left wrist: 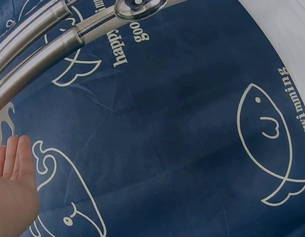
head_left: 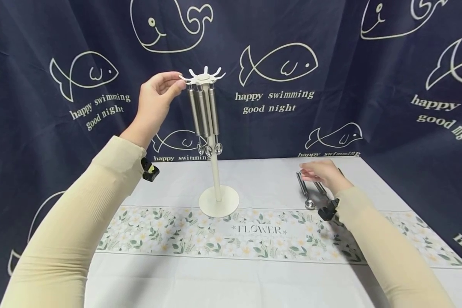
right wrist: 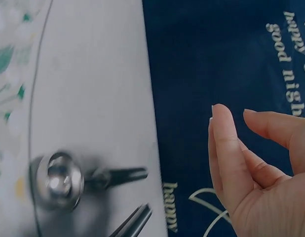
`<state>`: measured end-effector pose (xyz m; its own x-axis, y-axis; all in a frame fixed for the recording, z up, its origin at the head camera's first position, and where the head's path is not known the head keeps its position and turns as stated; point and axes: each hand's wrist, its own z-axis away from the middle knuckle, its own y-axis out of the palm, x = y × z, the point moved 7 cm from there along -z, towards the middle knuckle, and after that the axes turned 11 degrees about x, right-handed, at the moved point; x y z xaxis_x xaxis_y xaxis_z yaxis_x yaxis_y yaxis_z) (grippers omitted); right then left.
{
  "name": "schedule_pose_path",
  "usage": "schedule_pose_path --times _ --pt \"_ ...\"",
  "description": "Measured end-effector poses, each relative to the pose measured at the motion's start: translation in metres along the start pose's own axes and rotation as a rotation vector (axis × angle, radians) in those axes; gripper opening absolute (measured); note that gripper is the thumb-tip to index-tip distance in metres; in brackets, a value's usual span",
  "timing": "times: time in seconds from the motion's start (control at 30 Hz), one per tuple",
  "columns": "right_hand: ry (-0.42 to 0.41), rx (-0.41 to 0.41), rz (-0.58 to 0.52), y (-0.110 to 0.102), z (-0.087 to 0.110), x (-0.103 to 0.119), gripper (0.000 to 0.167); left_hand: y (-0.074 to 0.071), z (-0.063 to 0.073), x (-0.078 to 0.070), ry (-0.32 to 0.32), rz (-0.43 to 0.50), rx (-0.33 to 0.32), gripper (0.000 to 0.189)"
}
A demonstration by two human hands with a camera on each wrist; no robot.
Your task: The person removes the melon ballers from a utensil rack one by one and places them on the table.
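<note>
A cream stand (head_left: 217, 203) with a round base holds several steel utensils (head_left: 205, 113) from its crown of hooks. They have thick handles and small round heads, like melon ballers. My left hand (head_left: 158, 96) pinches the tip of a left hook (head_left: 185, 78) between thumb and fingers; the left wrist view shows only part of this hand (left wrist: 17, 187), below the hanging handles (left wrist: 39, 64). Over at the right, my right hand (head_left: 321, 172) hovers above more such utensils (head_left: 304, 188) on the table. Its thumb and fingers are apart in the right wrist view, holding nothing (right wrist: 261, 177).
A floral runner (head_left: 158, 231) marked FLOWER crosses the white table (head_left: 169, 282) in front of the stand. Behind stands a dark blue curtain (head_left: 223, 25) with white fish and whale drawings. Two utensils lie under the right hand, partly hidden by it.
</note>
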<state>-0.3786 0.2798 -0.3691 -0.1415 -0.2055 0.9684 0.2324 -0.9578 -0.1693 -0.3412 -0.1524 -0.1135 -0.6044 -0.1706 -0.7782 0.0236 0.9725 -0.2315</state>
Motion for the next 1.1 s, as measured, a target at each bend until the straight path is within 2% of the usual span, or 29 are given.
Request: schedule_pose_path --times 0.2,0.33,0.7,0.9,1.1 --pt "-0.072 0.053 0.024 0.016 0.0 0.019 0.051 0.004 0.001 0.009 -0.02 -0.01 -0.015 0.033" --pt "-0.116 0.089 -0.001 0.029 -0.003 0.029 0.051 0.003 0.002 0.016 -0.036 -0.015 -0.02 0.032" --pt "-0.206 0.162 -0.121 0.076 -0.01 0.066 0.037 0.002 0.003 0.012 0.015 0.009 -0.053 0.032" --pt "-0.279 0.217 -0.153 0.11 -0.008 0.098 0.042 0.005 0.005 0.005 0.077 0.11 -0.128 0.029" --pt "-0.364 0.269 -0.167 0.141 -0.006 0.128 0.04 0.009 0.004 0.004 0.11 0.219 -0.149 0.025"
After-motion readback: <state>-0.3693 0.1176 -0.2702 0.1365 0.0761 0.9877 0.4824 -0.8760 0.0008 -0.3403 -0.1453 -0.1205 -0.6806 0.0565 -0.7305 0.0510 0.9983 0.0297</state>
